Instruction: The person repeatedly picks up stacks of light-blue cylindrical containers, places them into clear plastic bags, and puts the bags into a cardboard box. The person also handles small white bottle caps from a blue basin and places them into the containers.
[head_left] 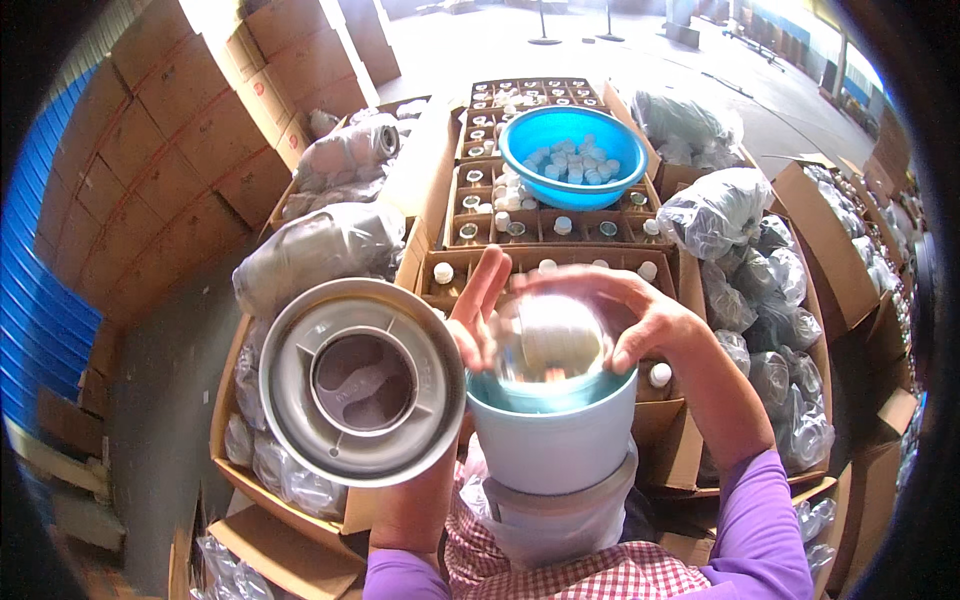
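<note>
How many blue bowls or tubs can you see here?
2. One bright blue basin sits on the open boxes of jars farther back, holding small white caps. One pale blue tub is close in, under the right hand. Others may be hidden.

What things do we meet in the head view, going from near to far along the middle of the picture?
Checked cloth → light blue tub → clear round container under the right hand → cardboard tray of small capped bottles → blue bowl of white caps → farther bottle tray → bare floor.
</note>
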